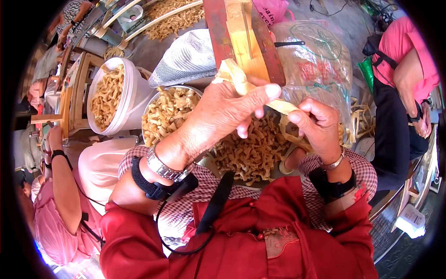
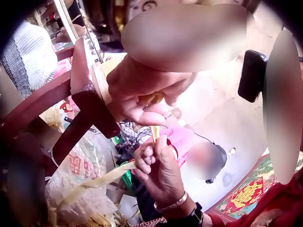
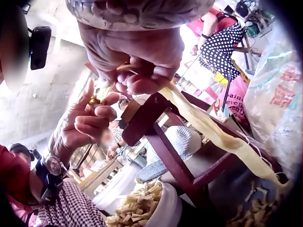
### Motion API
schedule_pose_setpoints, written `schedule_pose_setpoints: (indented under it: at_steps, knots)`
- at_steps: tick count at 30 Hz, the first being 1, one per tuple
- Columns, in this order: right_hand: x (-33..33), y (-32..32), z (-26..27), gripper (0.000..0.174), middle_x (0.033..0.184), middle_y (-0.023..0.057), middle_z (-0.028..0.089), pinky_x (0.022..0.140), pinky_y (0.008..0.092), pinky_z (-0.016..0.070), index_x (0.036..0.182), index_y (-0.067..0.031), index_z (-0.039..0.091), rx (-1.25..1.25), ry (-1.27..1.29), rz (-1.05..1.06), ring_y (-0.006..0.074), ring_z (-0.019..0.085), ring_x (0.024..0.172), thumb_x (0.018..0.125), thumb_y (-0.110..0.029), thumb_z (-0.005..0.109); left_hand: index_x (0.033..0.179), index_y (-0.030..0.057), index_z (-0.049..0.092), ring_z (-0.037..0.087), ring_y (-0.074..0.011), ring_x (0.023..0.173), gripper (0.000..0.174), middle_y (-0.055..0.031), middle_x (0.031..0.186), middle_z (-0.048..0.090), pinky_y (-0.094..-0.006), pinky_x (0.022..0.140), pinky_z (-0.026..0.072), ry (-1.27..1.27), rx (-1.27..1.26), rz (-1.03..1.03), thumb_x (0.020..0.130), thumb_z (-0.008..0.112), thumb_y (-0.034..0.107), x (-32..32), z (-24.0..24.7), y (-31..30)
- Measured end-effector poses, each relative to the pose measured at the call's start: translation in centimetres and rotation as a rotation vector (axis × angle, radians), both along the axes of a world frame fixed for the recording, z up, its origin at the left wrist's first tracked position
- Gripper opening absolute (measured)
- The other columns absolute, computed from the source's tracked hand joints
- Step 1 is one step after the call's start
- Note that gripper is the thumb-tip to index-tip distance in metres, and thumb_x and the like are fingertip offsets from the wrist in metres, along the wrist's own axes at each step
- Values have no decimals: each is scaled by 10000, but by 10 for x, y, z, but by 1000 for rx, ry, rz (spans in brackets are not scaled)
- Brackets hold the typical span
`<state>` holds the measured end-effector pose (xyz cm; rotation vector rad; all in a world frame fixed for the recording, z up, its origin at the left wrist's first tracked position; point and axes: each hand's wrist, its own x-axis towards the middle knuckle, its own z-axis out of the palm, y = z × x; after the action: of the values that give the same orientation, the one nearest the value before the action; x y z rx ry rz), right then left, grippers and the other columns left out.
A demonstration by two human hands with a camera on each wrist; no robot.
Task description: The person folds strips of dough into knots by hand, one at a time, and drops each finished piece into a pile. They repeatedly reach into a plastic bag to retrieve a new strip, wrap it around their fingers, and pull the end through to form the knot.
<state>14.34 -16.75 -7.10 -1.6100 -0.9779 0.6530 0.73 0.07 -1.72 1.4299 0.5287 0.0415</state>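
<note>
A pale yellow, flexible strip (image 1: 284,107) is stretched between both hands above a heap of small knotted yellow pieces (image 1: 251,149). The left hand (image 1: 223,109) grips one end of it, thumb pointing right, with a folded part of the strip standing out past the knuckles. Thumb and fingers of the right hand (image 1: 320,125) pinch the strip a short way off. From that hand a long tail of the strip (image 3: 208,123) hangs down, as the right wrist view shows. Inside the left hand (image 2: 147,90), the fingers partly hide the strip in the left wrist view.
A red-brown wooden stool (image 1: 275,60) carrying a pale wooden block (image 1: 241,39) stands just ahead. A white bucket (image 1: 132,100) and a bowl (image 1: 195,89) of similar pieces lie left. Clear plastic bags (image 1: 320,60) lie right. People sit on both sides.
</note>
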Motion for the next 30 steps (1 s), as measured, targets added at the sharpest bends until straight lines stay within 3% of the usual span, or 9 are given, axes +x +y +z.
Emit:
schedule_pose_setpoints:
  at_steps: [4, 5, 8, 9, 12, 17, 20, 24, 30]
  knots:
    - [-10, 7, 8, 195, 703, -21, 542, 488, 202, 436, 890, -27, 598, -164, 265, 114, 41, 496, 606, 864, -213, 650, 989, 26, 601, 416, -31, 437, 234, 23, 640, 521, -175, 385, 314, -57, -55, 49, 903, 604, 244, 0, -4, 4]
    - [-11, 9, 5, 242, 721, -20, 551, 515, 210, 500, 971, -35, 582, -156, 264, 153, 51, 542, 644, 885, -258, 613, 985, 30, 595, 414, -29, 442, 210, 21, 639, 517, -173, 384, 308, -63, -22, 61, 903, 602, 224, 1, -2, 2]
    - [-21, 17, 15, 244, 708, -35, 528, 481, 201, 460, 972, -40, 572, -118, 401, 175, 48, 516, 632, 903, -274, 585, 980, 41, 578, 391, -24, 451, 147, 27, 631, 486, -162, 383, 293, -59, 4, 108, 897, 596, 162, 3, 3, -4]
    - [-17, 15, 24, 238, 675, -24, 501, 479, 216, 401, 891, -29, 572, -204, 414, 205, 59, 479, 604, 918, -265, 554, 980, 45, 573, 380, -22, 453, 130, 31, 629, 473, -158, 383, 289, -53, 0, 125, 894, 593, 140, 3, 4, -5]
    - [-3, 10, 25, 253, 636, 1, 470, 497, 251, 352, 804, -13, 558, -43, -13, 151, 82, 439, 567, 918, -238, 538, 915, 68, 564, 349, -15, 434, 99, 51, 624, 490, -169, 384, 281, -265, -301, 159, 862, 628, 122, -3, 10, 20]
    - [18, 27, 41, 249, 575, 63, 429, 497, 296, 341, 777, -7, 569, 66, -263, 115, 142, 420, 512, 899, -223, 553, 893, 74, 595, 355, -14, 503, 63, 47, 660, 478, -168, 415, 293, -331, -306, 152, 894, 563, 129, -2, 19, 38]
    - [36, 53, 60, 304, 536, 74, 409, 483, 320, 325, 748, -4, 544, 39, -449, 66, 165, 414, 487, 904, -264, 528, 869, 57, 571, 284, -7, 477, 121, 56, 649, 420, -158, 421, 278, -365, -95, 308, 900, 587, 173, 16, 25, 42]
    - [58, 78, 64, 319, 554, 132, 422, 489, 358, 323, 745, -8, 538, 40, -542, 8, 269, 411, 489, 899, -286, 510, 846, 65, 588, 298, -13, 494, 115, 48, 664, 455, -174, 443, 298, -386, -30, 345, 891, 597, 170, 34, 25, 57]
    - [76, 97, 38, 241, 613, 167, 517, 528, 413, 388, 763, -32, 571, 24, -711, 1, 341, 519, 560, 873, -236, 508, 835, 63, 601, 366, -18, 482, 127, 44, 643, 493, -184, 429, 308, -298, 96, 346, 893, 591, 176, 49, -1, 73]
